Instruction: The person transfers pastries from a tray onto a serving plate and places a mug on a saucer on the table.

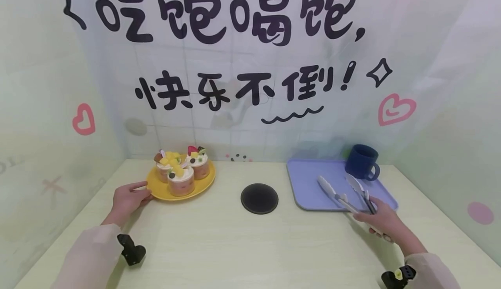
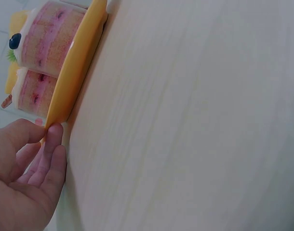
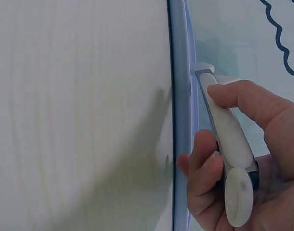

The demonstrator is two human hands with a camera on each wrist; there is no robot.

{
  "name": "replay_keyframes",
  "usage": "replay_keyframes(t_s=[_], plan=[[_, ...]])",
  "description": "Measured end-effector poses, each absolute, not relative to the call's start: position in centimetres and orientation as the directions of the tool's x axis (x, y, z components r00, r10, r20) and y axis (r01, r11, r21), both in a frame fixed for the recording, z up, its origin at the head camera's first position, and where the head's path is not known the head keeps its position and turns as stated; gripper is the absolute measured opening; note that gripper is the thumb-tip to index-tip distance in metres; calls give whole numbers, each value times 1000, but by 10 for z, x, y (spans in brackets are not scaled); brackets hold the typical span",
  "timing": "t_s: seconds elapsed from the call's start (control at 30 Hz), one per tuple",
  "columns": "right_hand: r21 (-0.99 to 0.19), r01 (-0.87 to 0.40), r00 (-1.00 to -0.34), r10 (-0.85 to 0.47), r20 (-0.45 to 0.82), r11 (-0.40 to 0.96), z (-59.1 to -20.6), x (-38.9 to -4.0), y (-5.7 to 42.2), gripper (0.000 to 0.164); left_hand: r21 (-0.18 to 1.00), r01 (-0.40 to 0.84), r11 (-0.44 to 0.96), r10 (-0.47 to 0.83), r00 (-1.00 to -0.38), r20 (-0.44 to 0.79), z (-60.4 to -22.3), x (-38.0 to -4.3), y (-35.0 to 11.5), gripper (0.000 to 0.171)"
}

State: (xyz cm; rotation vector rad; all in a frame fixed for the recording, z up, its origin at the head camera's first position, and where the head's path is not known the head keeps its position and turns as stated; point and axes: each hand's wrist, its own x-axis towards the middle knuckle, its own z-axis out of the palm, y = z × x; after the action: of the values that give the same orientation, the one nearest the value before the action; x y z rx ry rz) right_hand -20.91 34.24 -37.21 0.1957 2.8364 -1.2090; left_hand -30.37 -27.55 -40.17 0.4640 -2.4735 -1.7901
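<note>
At the table's left, a yellow plate carries 3 dessert cups topped with cream and fruit, the front cup nearest me. My left hand pinches the plate's left rim between thumb and fingers, as the left wrist view also shows. My right hand grips a pair of white-handled tongs, whose two arms stand spread apart over a lavender tray. In the right wrist view the thumb lies along one tong handle while the other fingers curl round from below.
A dark blue mug stands at the tray's back right. Between plate and tray sits a round black disc on the pale wooden table. A printed cloth backdrop closes off the back and sides.
</note>
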Motion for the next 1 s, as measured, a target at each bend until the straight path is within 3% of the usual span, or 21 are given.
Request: replay_keyframes(t_s=[0.3, 0.7, 1.0], plan=[[-719, 89, -996, 39, -85, 690, -374, -204, 348, 82, 936, -202, 289, -258, -958, -127, -400, -301, -274, 50], [-710, 153, -987, 73, -142, 688, -374, -206, 353, 90, 923, -206, 325, -253, -959, -125, -400, -299, -275, 51], [-718, 158, -986, 70, -152, 677, -373, -202, 358, 86, 923, -204, 327, -254, -960, -123, -400, -300, -275, 51]])
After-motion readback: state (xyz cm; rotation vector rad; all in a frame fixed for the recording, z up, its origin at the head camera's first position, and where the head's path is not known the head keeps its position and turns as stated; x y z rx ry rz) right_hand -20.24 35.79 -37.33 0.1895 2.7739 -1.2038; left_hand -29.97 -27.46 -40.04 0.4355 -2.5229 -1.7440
